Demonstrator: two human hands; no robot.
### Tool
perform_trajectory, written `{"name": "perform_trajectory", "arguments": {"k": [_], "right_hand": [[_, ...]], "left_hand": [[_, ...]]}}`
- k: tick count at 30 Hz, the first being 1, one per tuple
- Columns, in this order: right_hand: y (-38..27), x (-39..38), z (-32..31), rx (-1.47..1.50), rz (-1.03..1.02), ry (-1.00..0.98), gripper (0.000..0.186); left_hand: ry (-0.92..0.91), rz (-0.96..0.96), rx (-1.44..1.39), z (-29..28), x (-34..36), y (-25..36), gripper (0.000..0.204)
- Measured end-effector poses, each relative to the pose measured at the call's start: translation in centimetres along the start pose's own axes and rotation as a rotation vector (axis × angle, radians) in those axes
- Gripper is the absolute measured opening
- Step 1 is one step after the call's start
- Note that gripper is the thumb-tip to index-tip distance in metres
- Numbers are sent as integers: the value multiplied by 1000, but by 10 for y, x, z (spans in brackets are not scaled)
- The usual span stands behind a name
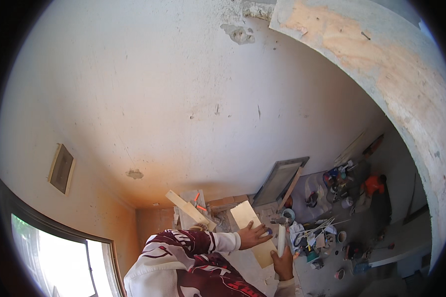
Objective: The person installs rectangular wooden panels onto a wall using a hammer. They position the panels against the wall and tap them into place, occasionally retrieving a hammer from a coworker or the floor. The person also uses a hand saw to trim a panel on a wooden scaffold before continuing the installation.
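My left hand (253, 235) lies on a pale wooden board (244, 213), fingers spread across its face. A small dark blue thing (268, 231) shows at its fingertips, too small to name. Close beside it, my right hand (283, 266) is closed round the pale handle of a hammer (281, 240). The hammer's dark head (279, 220) points away from me, right of the board. The board's near end runs below my left hand toward the right hand.
Left of the board are another wooden plank (191, 210) and an orange-handled tool (200, 205). A framed panel (281, 179) leans on the wall. Buckets (288, 214) and several tools crowd the floor at right. A person in orange (375, 185) is farther back. A curved, rough edge (381, 64) arches overhead.
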State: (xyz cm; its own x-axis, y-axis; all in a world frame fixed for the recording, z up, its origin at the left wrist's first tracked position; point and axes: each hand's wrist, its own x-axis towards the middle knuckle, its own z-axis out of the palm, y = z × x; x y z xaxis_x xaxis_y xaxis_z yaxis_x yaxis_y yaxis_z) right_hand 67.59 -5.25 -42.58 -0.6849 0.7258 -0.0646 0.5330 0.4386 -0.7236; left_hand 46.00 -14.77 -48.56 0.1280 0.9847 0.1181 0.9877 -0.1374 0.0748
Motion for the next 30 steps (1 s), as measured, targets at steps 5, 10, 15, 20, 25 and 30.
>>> {"name": "perform_trajectory", "arguments": {"k": [5, 10, 15, 20, 25, 30], "right_hand": [[-47, 56, -5, 533, -22, 183, 31], [-71, 115, -16, 545, -47, 309, 28], [-93, 165, 17, 558, 32, 222, 24], [-117, 205, 74, 543, 44, 89, 28], [-95, 236, 108, 676, 23, -17, 22], [-114, 250, 111, 551, 0, 59, 29]], "left_hand": [[73, -141, 17, -83, 1, -149, 78], [651, -136, -32, -300, -2, -282, 92], [1107, -14, 183, -466, 0, -373, 92], [1075, 54, 202, -544, 29, -433, 97], [1007, 16, 142, -548, 63, -465, 99], [1030, 20, 143, -551, 64, -471, 99]]}}
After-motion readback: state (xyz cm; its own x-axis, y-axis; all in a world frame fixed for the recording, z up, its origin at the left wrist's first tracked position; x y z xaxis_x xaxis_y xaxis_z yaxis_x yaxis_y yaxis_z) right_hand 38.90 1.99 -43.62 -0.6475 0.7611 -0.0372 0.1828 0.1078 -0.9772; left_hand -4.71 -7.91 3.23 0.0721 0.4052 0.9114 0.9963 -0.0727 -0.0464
